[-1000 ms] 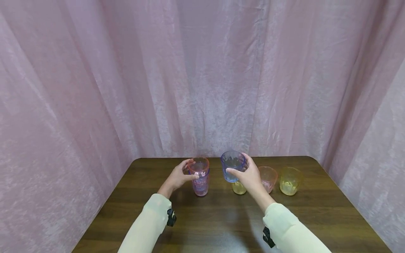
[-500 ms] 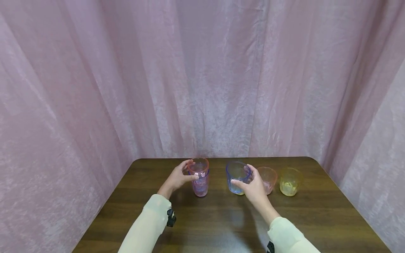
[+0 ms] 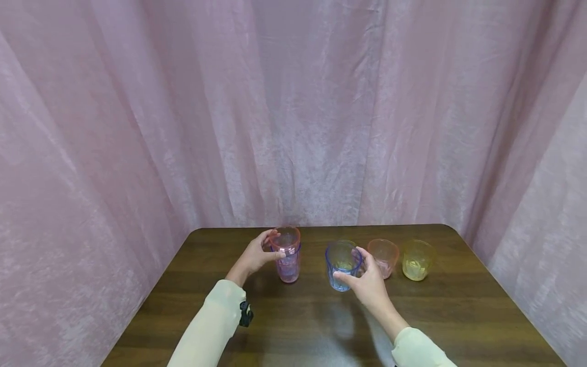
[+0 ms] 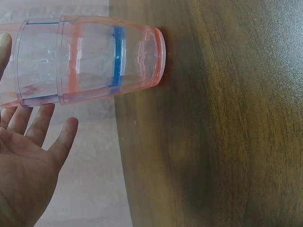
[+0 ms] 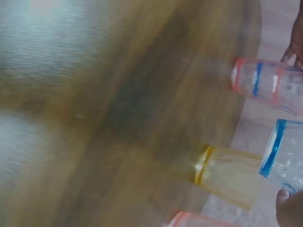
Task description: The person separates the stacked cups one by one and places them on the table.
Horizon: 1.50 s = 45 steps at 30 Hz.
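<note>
We're counting seven see-through tumblers, three of them nested in one stack (image 3: 289, 269) and the other four sitting separately. The stack is standing upright on the brown wood bench (image 3: 293, 331) over on the left. From the bottom up we're seeing a bottom pink tumbler (image 4: 151, 61), a middle blue tumbler (image 4: 117, 52) and a top pink tumbler (image 3: 286, 239).

Our left hand (image 3: 257, 255) is gripping the upper part of that stack, thumb on the near side and fingers round the back. Our right hand (image 3: 367, 283) is pinching the loose blue tumbler (image 3: 341, 278) between thumb and fingers, and we're holding that one up off the bench, pretty much upright, to the right of the stack.

One yellow tumbler (image 5: 227, 175) is standing just behind it, so from the head view it's mostly hiding. Further right, one loose pink tumbler (image 3: 384, 255) is standing on the bench, with a second yellow tumbler (image 3: 416, 262) standing beside it at the end. So that's three pink, two blue, two yellow.

We're wearing pale sleeves (image 3: 206, 316), and a pink curtain (image 3: 293, 112) is hanging behind it all.
</note>
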Available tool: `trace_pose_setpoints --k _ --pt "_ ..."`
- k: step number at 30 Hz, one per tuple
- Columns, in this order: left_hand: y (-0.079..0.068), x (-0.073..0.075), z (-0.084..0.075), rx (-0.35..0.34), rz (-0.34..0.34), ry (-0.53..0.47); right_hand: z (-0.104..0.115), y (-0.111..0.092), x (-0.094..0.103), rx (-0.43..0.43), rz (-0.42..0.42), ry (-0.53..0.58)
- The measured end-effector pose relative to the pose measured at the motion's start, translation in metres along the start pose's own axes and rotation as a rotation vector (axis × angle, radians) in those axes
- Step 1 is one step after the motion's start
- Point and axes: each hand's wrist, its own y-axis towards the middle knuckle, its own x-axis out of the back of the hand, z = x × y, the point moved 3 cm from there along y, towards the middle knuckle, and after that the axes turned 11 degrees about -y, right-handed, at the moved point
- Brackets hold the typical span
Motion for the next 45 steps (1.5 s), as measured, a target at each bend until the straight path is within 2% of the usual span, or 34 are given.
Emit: trace_pose_setpoints --k 11,17,31,38,45 --pt "-0.001 0.0 0.0 0.009 -0.001 0.004 -0.03 -0.012 0.001 -0.069 -0.005 -0.092" --pt "0.001 0.0 0.0 0.012 -0.012 0.011 -0.04 -0.015 0.001 -0.107 0.02 -0.112" --pt "0.002 0.0 0.001 0.0 -0.001 0.011 -0.058 -0.016 -0.005 -0.062 0.028 -0.039" --pt "0.001 -0.001 -0.001 0.001 -0.013 0.024 -0.059 -0.02 -0.001 -0.035 0.052 -0.049" --pt "0.001 -0.002 0.0 0.0 -0.01 0.022 -0.057 -0.018 0.003 -0.052 0.071 -0.072"
